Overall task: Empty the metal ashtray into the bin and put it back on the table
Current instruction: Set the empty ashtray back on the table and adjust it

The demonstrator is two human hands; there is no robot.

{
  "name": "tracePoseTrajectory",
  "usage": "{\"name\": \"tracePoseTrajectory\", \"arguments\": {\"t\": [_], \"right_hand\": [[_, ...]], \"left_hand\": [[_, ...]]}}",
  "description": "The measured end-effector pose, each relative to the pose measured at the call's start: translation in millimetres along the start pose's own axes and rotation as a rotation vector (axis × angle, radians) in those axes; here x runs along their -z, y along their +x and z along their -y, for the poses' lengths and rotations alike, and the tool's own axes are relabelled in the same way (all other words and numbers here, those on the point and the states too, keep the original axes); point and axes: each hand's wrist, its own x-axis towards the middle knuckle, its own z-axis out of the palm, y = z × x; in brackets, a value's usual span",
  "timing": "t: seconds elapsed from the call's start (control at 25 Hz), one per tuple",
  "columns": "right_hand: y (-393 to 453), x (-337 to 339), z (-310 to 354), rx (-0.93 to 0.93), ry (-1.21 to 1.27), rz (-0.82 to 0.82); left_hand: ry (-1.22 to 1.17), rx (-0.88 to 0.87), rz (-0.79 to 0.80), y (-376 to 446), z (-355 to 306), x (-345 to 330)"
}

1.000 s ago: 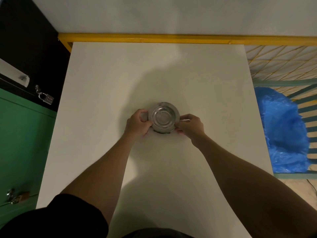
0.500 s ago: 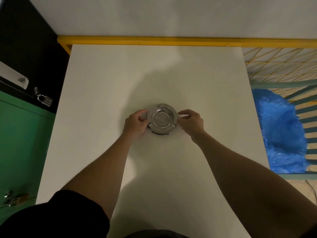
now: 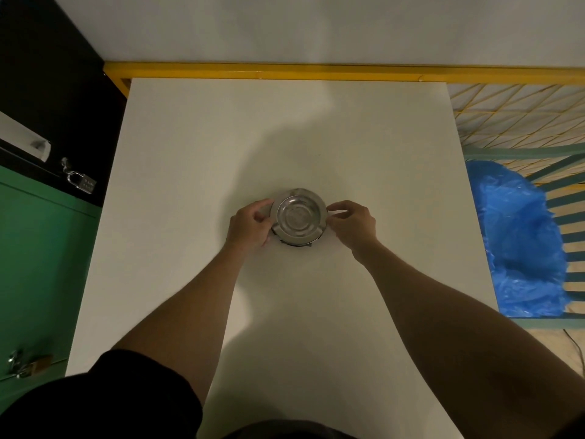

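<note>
The round metal ashtray [image 3: 298, 217] sits on the white table [image 3: 196, 147] near its middle, shiny bowl facing up, with a dark base showing under its near edge. My left hand [image 3: 250, 226] curls against the ashtray's left rim, thumb and fingers on it. From the other side, my right hand [image 3: 353, 226] pinches the right rim with its fingertips. The bin with a blue plastic liner [image 3: 519, 239] stands off the table's right edge.
Along the left side stand a green cabinet [image 3: 38, 255] with a padlock [image 3: 79, 182] and a dark panel. Behind the table runs a yellow rail [image 3: 285, 70]. To the right are yellow mesh and teal slats [image 3: 569, 217] around the bin.
The ashtray stays at the same spot on the table. My right hand's fingers have loosened slightly and sit at the rim with the fingertips only. My left hand has barely moved.
</note>
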Motion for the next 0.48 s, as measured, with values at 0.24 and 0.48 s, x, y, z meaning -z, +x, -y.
{"name": "tracePoseTrajectory", "arguments": {"t": [0.24, 0.48], "right_hand": [[2.0, 0.3, -1.7, -0.001, 0.02, -0.007], [1.2, 3.9, -7.4, 0.138, -0.181, -0.05]], "left_hand": [[-0.017, 0.008, -0.002, -0.1, 0.0, -0.6], [0.315, -0.201, -0.099, -6.4, 6.3, 5.8]]}}
